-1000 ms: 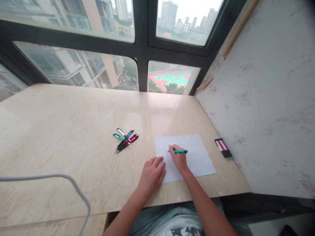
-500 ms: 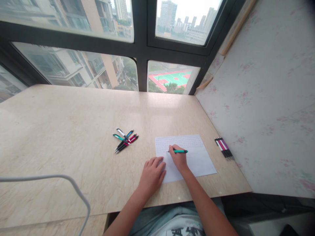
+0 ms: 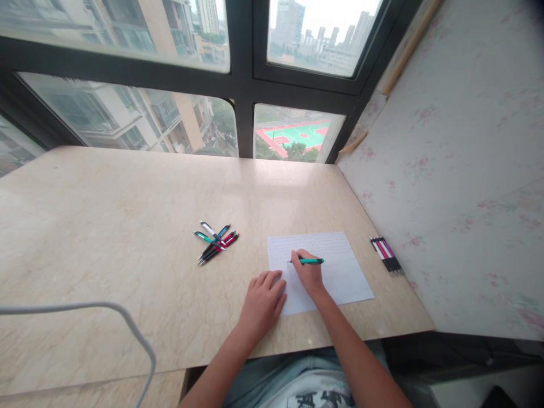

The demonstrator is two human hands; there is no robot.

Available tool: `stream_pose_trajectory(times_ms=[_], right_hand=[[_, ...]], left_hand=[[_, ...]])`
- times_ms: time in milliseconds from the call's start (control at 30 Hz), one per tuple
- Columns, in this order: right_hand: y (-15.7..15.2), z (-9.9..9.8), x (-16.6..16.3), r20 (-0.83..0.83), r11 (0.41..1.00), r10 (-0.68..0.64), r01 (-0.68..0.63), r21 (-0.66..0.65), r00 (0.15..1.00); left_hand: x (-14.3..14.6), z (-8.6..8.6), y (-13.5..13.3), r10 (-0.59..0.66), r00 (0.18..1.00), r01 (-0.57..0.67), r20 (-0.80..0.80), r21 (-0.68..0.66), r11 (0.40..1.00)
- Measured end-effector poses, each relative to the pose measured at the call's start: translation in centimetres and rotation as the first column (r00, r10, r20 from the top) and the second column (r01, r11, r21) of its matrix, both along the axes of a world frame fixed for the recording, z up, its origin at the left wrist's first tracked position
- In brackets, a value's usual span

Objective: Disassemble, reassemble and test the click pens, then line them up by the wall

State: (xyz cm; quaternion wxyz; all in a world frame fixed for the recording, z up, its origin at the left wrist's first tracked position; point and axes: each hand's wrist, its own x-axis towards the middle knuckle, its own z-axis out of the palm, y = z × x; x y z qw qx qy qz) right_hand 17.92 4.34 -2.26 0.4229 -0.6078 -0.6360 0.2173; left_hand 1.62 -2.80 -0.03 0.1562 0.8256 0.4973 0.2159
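Note:
My right hand is closed around a green pen with dark ends, its tip down at the left part of a white sheet of paper. Rows of small handwriting run across the top of the sheet; the lower part looks blank. My left hand lies flat, fingers stretched out, over the sheet's lower left edge, partly on the paper and partly on the tabletop. Left of the paper, several pens in green, white, blue and pink lie crossed in a loose pile.
Several more pens lie side by side at the right, near the flowered wall. A pale marbled tabletop reaches back to a dark-framed window. At the lower left a grey-white cable curves in front of the tabletop.
Almost nothing differs. Both hands, the pen and the paper keep their places, with only a very slight shift of the whole view.

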Motion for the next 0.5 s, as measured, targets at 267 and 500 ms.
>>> stream_pose_trajectory(times_ms=[267, 500], right_hand=[[0.01, 0.08, 0.1, 0.016, 1.0, 0.006, -0.005, -0.006, 1.0], [-0.01, 0.2, 0.07, 0.025, 1.0, -0.003, 0.003, 0.001, 1.0]], left_hand=[[0.06, 0.1, 0.0, 0.005, 1.0, -0.005, -0.008, -0.007, 1.0], [0.15, 0.12, -0.04, 0.01, 1.0, -0.01, 0.005, 0.004, 1.0]])
